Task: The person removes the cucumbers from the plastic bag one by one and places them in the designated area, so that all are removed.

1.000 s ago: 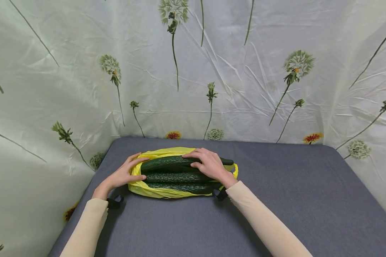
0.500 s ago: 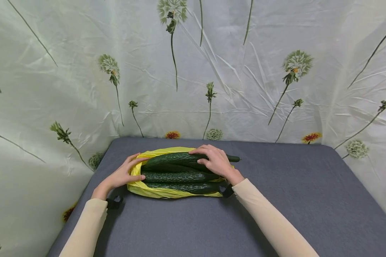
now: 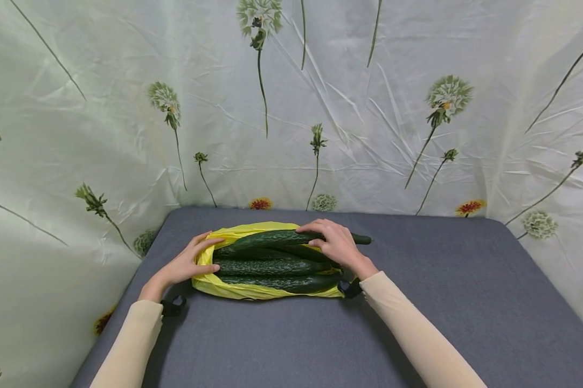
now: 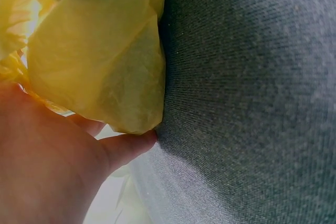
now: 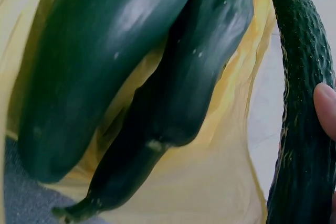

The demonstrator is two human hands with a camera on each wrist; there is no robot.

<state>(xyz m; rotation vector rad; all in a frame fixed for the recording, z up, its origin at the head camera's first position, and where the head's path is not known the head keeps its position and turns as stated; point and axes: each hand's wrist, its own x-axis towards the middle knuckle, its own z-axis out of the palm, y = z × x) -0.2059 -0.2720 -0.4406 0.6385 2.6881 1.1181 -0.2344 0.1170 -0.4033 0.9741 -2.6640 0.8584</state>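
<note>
A yellow plastic bag (image 3: pixel 252 293) lies on its side with several long dark green cucumbers (image 3: pixel 272 267) in its wide mouth. My left hand (image 3: pixel 179 267) holds the bag's left end, thumb and fingers spread around it; in the left wrist view the yellow plastic (image 4: pixel 100 66) bulges over a fingertip. With fingers and thumb, my right hand (image 3: pixel 337 245) grips the rearmost cucumber (image 3: pixel 272 237), whose thin end sticks out to the right. That bumpy cucumber (image 5: pixel 307 77) stands apart from two smoother-looking ones (image 5: pixel 105 66) in the right wrist view.
The bag rests on a grey cloth-covered table (image 3: pixel 442 302), which extends to the right and toward the front. Behind and at the sides hangs a pale curtain (image 3: pixel 369 118) printed with dandelions. A black strap (image 3: pixel 174 306) is on the left wrist.
My right hand has moved to the right and drawn the rear cucumber with it, so its end now reaches past the bag. The left hand has stayed at the bag.
</note>
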